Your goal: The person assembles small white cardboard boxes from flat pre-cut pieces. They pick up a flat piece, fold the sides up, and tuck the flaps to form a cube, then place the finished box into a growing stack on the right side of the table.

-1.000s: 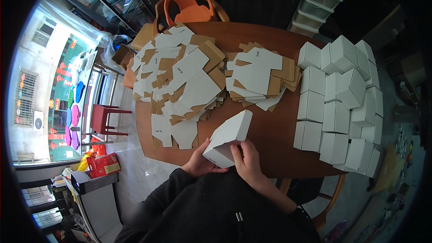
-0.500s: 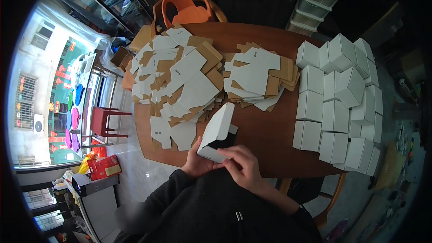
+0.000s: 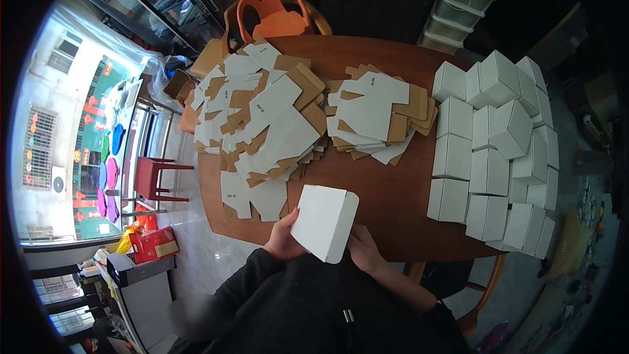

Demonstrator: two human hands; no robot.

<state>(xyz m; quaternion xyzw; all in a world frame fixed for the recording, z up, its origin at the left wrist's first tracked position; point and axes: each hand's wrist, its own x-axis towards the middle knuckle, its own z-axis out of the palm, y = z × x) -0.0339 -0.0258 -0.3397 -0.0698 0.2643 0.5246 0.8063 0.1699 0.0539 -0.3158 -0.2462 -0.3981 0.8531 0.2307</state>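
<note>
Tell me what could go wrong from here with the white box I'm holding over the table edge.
1. The white box sits between the left hand and right hand at the round table's near edge; a slip would likely drop it in your lap or on the floor.
2. The flat cardboard blanks overhang the table's left rim, so a nudge could slide some off.
3. The stack of finished boxes looks loosely piled; adding one carelessly might topple it.

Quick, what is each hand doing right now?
Left hand: closed on the white box.
Right hand: gripping the same box.
</note>
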